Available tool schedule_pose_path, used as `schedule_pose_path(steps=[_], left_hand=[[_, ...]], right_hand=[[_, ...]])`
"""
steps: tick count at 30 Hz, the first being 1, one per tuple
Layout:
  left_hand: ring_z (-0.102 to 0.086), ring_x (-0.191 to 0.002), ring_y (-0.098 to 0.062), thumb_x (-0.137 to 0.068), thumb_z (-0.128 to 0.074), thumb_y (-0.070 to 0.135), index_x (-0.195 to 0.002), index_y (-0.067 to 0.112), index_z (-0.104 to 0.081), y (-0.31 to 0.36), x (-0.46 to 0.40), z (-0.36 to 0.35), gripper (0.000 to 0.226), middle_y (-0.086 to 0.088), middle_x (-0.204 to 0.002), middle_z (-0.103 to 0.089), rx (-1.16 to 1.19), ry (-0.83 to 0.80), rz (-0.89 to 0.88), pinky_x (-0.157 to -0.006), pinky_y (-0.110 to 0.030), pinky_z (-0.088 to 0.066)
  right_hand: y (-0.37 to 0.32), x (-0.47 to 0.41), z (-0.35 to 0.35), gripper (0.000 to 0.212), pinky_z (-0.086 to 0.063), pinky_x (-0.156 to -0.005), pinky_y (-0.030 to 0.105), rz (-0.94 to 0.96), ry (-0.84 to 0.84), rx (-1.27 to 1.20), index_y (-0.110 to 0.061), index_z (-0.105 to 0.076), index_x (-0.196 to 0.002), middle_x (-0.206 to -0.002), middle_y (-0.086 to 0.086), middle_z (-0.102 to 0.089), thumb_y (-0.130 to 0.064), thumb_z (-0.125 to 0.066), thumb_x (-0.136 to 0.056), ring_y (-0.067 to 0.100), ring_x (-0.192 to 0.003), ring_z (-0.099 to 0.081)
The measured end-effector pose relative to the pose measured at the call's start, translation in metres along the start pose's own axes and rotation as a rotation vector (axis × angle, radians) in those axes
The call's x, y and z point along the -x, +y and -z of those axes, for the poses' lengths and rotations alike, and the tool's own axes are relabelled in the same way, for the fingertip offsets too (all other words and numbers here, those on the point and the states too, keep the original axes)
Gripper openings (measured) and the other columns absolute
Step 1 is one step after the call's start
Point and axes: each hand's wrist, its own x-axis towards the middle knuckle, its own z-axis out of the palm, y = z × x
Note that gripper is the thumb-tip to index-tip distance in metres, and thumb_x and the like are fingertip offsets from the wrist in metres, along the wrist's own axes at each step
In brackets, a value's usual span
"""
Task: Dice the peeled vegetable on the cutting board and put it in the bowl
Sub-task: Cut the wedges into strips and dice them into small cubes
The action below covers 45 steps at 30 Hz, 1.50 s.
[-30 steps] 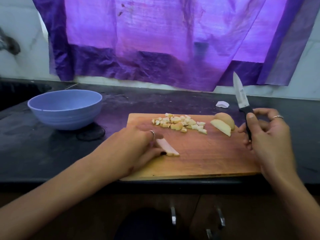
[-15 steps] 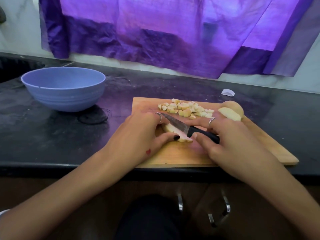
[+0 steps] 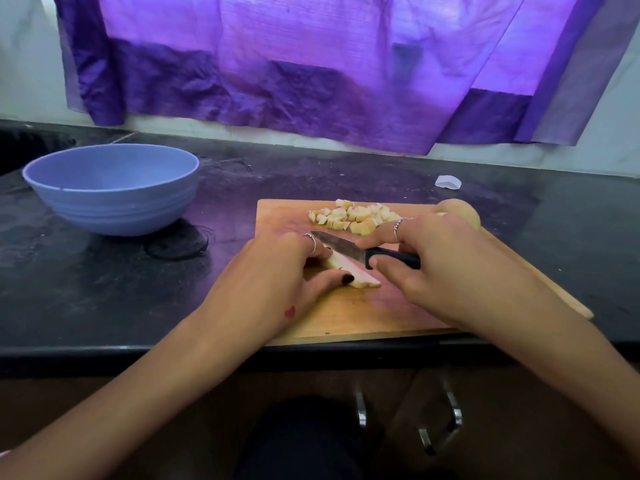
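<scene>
So, a pale vegetable slice [image 3: 349, 271] is pinned flat on the wooden cutting board [image 3: 363, 313] by the left hand [image 3: 277, 278], its fingers [image 3: 322, 284] curled round the piece, dark-polished thumb at the near edge. A black-handled knife [image 3: 363, 252] is gripped by the right hand [image 3: 446, 268], fingers wrapped round the handle and the index finger stretched out along the far side of the blade. The blade is laid across the slice, tip pointing left toward the left hand's knuckles. A heap of diced pieces [image 3: 356, 216] is piled at the far edge of the board, and a bigger uncut chunk [image 3: 464, 211] can be seen at the far right corner, mostly hidden by the right hand. The blue bowl [image 3: 110, 188] is parked on the dark worktop [image 3: 86, 289], well apart to the left of the board; what's inside can't be made out. A small white scrap [image 3: 448, 182] is lying behind the board, purple cloth [image 3: 311, 81] is hung over the back wall.
</scene>
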Motion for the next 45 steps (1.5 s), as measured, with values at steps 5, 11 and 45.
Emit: schedule_pose_path(steps=[5, 11, 45], left_hand=[[-0.057, -0.09, -0.012, -0.077, -0.058, 0.059, -0.106, 0.03, -0.069, 0.002, -0.001, 0.004, 0.042, 0.012, -0.105, -0.066, -0.055, -0.034, 0.013, -0.078, -0.033, -0.05], [-0.051, -0.084, -0.01, -0.081, -0.055, 0.059, -0.103, 0.029, -0.07, 0.008, -0.003, 0.009, 0.04, 0.017, -0.084, -0.057, -0.129, -0.072, 0.012, -0.074, -0.032, -0.05], [-0.061, -0.095, -0.022, -0.085, -0.051, 0.057, -0.1, 0.025, -0.067, 0.009, 0.002, 0.002, 0.039, 0.001, -0.101, -0.068, -0.144, -0.079, 0.058, -0.079, -0.038, -0.051]], right_hand=[[-0.01, -0.011, 0.004, 0.023, -0.047, -0.077, 0.032, 0.033, 0.013, 0.088, -0.043, -0.061, -0.113, -0.084, -0.009, -0.058, -0.035, -0.053, -0.093, 0.016, -0.085, -0.06], [-0.006, -0.011, -0.002, 0.025, -0.03, -0.064, 0.017, 0.018, 0.022, 0.082, -0.042, -0.058, -0.116, -0.089, -0.009, -0.054, -0.036, -0.052, -0.093, 0.015, -0.091, -0.058], [0.016, 0.045, -0.003, 0.029, -0.047, -0.072, 0.033, 0.111, 0.012, 0.224, -0.048, -0.031, -0.129, -0.106, -0.01, -0.06, -0.044, -0.028, -0.099, 0.017, -0.095, -0.057]])
